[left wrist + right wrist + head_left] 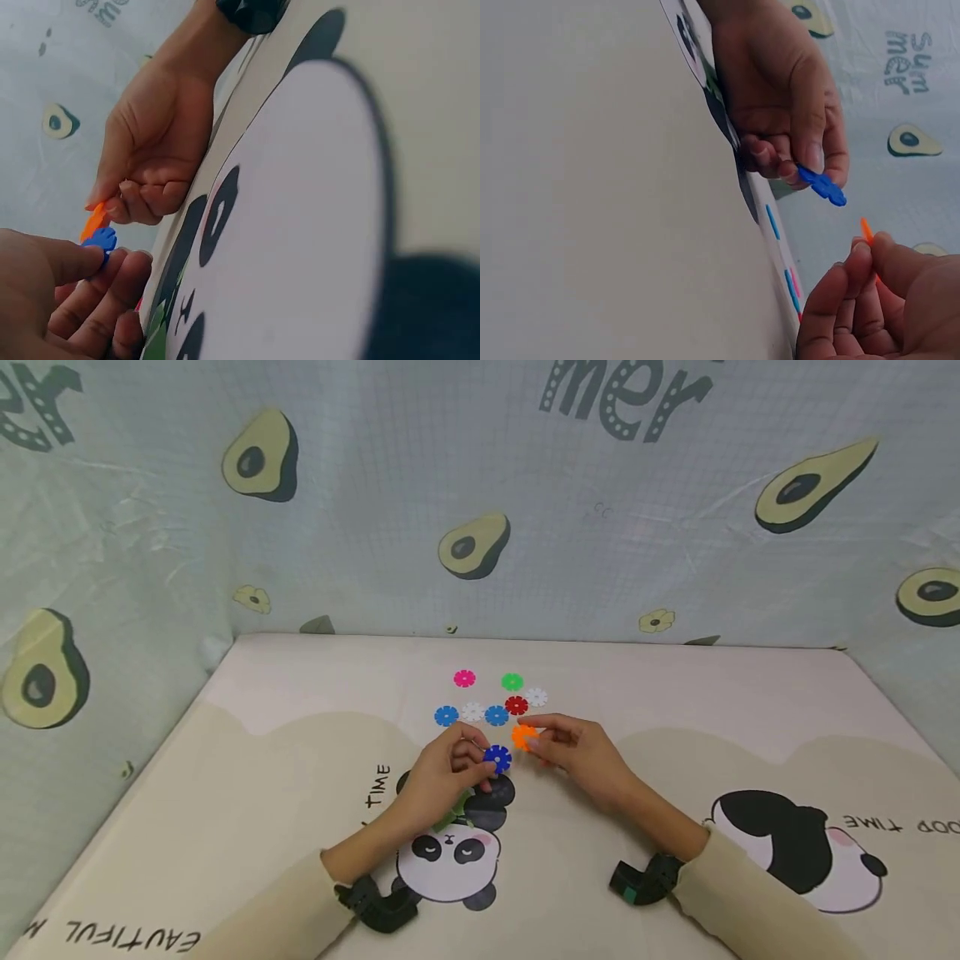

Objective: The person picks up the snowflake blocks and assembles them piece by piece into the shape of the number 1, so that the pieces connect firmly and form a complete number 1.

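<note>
In the head view my left hand pinches a dark blue notched plastic disc between thumb and fingers. My right hand holds an orange disc of the same kind by its edge. Both discs are raised above the table, the orange one slightly farther from me and to the right. From the left wrist the blue disc overlaps the orange disc. The right wrist view shows a gap between the blue disc and the thin orange edge.
Beyond my hands several more discs lie flat: pink, green, red, two light blue, one at the left, and two white, one at the right. The printed tablecloth meets an avocado-patterned curtain behind.
</note>
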Available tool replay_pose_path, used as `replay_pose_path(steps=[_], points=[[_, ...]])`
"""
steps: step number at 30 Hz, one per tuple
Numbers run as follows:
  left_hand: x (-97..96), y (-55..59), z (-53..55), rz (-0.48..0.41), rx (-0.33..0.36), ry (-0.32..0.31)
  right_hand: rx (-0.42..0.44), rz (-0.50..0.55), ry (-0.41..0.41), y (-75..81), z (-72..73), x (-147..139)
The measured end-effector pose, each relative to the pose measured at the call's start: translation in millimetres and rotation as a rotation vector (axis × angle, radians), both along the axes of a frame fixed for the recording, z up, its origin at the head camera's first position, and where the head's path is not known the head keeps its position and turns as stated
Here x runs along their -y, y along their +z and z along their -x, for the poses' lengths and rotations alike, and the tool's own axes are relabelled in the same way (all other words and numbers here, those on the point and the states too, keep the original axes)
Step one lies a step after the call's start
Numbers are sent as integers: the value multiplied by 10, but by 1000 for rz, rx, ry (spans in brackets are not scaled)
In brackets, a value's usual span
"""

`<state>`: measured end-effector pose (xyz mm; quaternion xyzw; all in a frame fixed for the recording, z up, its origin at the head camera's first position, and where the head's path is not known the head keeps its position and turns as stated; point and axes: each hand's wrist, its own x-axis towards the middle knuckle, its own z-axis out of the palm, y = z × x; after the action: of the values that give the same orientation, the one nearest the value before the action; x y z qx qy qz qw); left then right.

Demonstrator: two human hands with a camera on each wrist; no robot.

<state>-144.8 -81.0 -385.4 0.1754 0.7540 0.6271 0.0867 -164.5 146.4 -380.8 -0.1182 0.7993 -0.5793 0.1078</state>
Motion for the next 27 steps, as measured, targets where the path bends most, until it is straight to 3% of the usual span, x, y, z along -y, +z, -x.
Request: replay_pose_path(steps=[6, 11, 20, 27], points=[[31, -3, -107, -26, 38, -12, 91, 25, 5, 2, -74, -8], [63, -15, -121, -18, 5, -24, 138, 81, 23, 15, -118, 11], [98, -30, -120, 11, -51, -29, 121, 100, 63, 16, -154, 16], [86, -39, -125, 15, -28, -37, 124, 93, 69, 0, -176, 0]])
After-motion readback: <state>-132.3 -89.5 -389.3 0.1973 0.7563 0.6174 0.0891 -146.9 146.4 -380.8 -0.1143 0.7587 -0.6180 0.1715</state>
